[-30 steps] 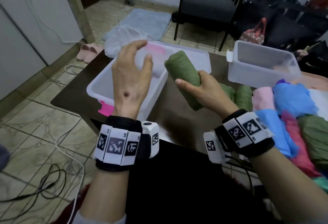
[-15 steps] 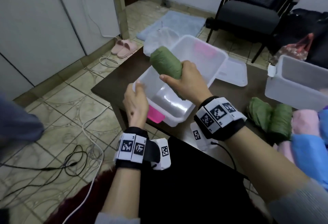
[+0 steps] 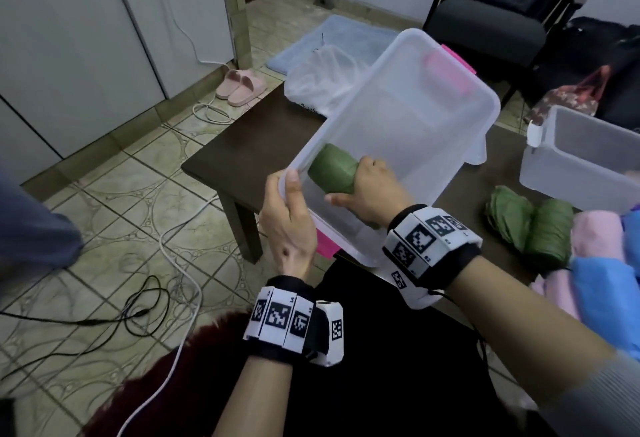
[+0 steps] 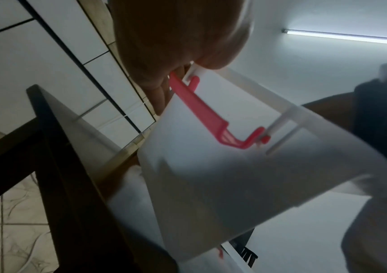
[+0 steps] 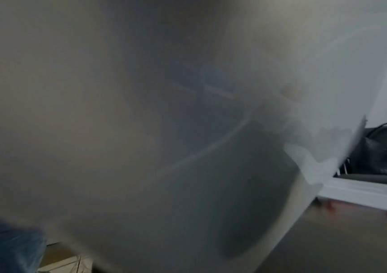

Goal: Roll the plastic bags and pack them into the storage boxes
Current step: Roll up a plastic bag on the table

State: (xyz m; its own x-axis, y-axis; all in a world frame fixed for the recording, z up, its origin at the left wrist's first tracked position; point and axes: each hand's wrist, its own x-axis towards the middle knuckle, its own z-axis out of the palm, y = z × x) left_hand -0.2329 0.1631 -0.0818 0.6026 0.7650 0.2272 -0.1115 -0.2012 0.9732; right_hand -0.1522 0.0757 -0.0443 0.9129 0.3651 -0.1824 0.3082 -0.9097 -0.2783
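A clear storage box [image 3: 446, 131] with pink latches [image 3: 457, 62] is tilted up toward me over the near corner of the dark table [image 3: 249, 156]. My left hand [image 3: 289, 218] grips its near rim, thumb over the edge; the left wrist view shows the box wall [image 4: 246, 175] and a pink latch [image 4: 202, 110] under the fingers. My right hand [image 3: 372, 194] is inside the box, holding a rolled green bag [image 3: 332, 170] against the left wall. The right wrist view is blurred, mostly the box's cloudy wall [image 5: 141, 129]. Two green rolls [image 3: 530, 225] and pink and blue rolls [image 3: 602, 263] lie at the right.
A second clear box [image 3: 585, 163] stands at the right on the table. A crumpled clear bag [image 3: 325, 80] lies behind the tilted box. Pink slippers [image 3: 240, 85], a blue mat and cables are on the tiled floor at the left. A dark chair [image 3: 491, 24] stands behind.
My left hand took the box's near rim and tilted the box up. My right hand carried the green roll from above the box down into it, against the left wall.
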